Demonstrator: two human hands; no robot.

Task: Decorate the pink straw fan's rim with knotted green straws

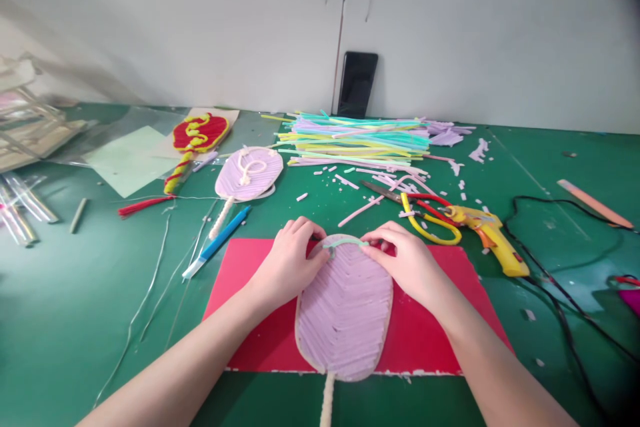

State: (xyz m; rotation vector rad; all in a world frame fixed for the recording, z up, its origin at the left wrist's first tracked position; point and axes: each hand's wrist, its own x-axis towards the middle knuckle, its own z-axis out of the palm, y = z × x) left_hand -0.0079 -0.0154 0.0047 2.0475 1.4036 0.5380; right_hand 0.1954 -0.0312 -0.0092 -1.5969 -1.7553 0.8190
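Observation:
A lilac craft fan point(345, 313) with slanted strips and a cream twisted handle point(327, 400) lies flat on a red board point(425, 320). Across its top edge runs a short mint-green strip point(347, 241), bent in a slight arc. My left hand point(299, 250) pinches the strip's left end, fingers closed. The right end is pinched by my right hand point(397, 257), its thumb and forefinger at the fan's upper right rim. Both hands rest over the top of the fan, and the fingertips partly cover the strip's ends.
Behind lie a pile of pastel strips point(360, 140), scissors point(430, 217) and a yellow glue gun point(493, 237) with a black cord. Left are a second lilac fan point(250, 173), a red-and-yellow fan point(200, 133) and a blue pen point(217, 240). A phone point(358, 83) leans on the wall.

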